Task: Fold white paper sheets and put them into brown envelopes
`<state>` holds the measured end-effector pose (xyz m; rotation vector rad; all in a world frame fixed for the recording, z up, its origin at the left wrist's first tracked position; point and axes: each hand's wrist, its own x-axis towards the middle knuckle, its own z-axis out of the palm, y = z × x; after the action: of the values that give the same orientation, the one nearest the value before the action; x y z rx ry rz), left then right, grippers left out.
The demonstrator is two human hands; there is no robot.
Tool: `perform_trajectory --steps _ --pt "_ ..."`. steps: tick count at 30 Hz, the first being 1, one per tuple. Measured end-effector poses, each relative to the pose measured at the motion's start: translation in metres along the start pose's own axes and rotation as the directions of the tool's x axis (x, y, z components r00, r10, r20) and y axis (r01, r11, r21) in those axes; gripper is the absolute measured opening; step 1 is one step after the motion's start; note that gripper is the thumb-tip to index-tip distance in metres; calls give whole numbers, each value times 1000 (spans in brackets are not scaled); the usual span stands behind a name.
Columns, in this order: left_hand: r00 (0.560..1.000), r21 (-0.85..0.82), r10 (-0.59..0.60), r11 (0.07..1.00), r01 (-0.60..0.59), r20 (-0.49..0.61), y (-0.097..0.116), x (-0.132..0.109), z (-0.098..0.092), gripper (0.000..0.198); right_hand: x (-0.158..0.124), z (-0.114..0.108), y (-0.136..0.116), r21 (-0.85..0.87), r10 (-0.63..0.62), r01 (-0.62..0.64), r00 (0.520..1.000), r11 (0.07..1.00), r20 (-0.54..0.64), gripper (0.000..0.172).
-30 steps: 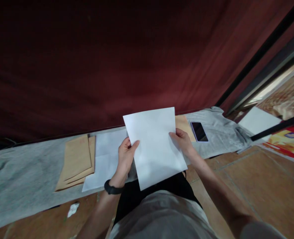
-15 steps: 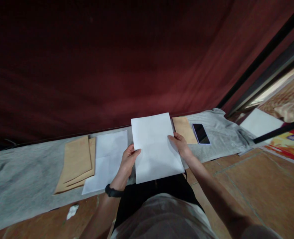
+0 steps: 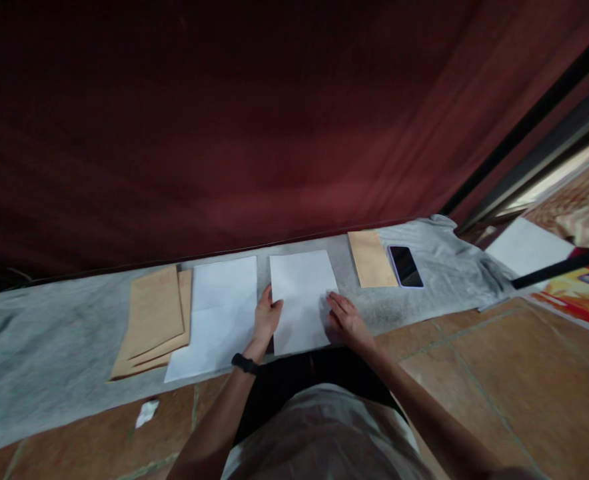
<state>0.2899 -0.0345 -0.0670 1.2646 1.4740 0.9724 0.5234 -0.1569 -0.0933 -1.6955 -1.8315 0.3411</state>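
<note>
A white sheet of paper lies flat on the grey cloth in front of me. My left hand rests on the sheet's left edge with its fingers stretched out. My right hand lies at the sheet's right edge, fingers flat and pointing at the paper. Neither hand grips anything. A black watch band circles my left wrist.
A stack of white sheets lies left of the paper, and brown envelopes lie further left. A single brown envelope and a dark phone lie to the right. A crumpled white scrap sits on the tiled floor. A dark red curtain hangs behind.
The white sheet, held up in both hands before, has come down flat onto the grey cloth. Both hands have let go and now rest open at its edges.
</note>
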Motion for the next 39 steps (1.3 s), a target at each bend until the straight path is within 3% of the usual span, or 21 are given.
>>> perform_trajectory --steps 4,7,9,12,14,17,20,24,30,35,39 --pt "996 144 78 987 -71 -45 6 1 -1 56 -20 -8 -13 -105 -124 141 981 985 152 51" --pt "993 229 122 966 -118 -1 8 -1 0 57 -25 -20 -15 -107 -189 218 954 970 231 57" --pt "975 316 222 924 -216 16 9 -11 1 59 -26 -26 -14 -104 -222 258 937 960 271 60" --pt "885 496 451 746 -444 113 8 -42 6 59 -26 -31 -10 -105 -247 292 917 951 314 64" --pt "786 525 510 588 -615 349 4 -67 11 55 -27 -32 -7 -104 -248 296 911 949 330 66" --pt "645 531 418 367 -764 640 -5 -96 14 57 -27 -33 -3 -90 -252 300 903 950 348 67" --pt "626 566 351 269 -779 696 -14 -104 8 60 -26 -34 2 -54 -269 307 896 950 353 65" --pt "635 574 353 272 -772 687 -22 -94 -10 58 -24 -37 6 -10 -268 289 900 957 343 60" --pt "666 559 358 363 -745 655 -16 -90 -29 43 -26 -43 10 91 -299 285 904 954 305 45" --pt "691 476 373 522 -708 619 -9 -103 -42 23 -36 -49 16 206 -299 253 923 945 240 32" --pt "714 382 386 645 -661 583 -18 -103 -55 28 -41 -49 24 193 -243 213 959 958 148 26"
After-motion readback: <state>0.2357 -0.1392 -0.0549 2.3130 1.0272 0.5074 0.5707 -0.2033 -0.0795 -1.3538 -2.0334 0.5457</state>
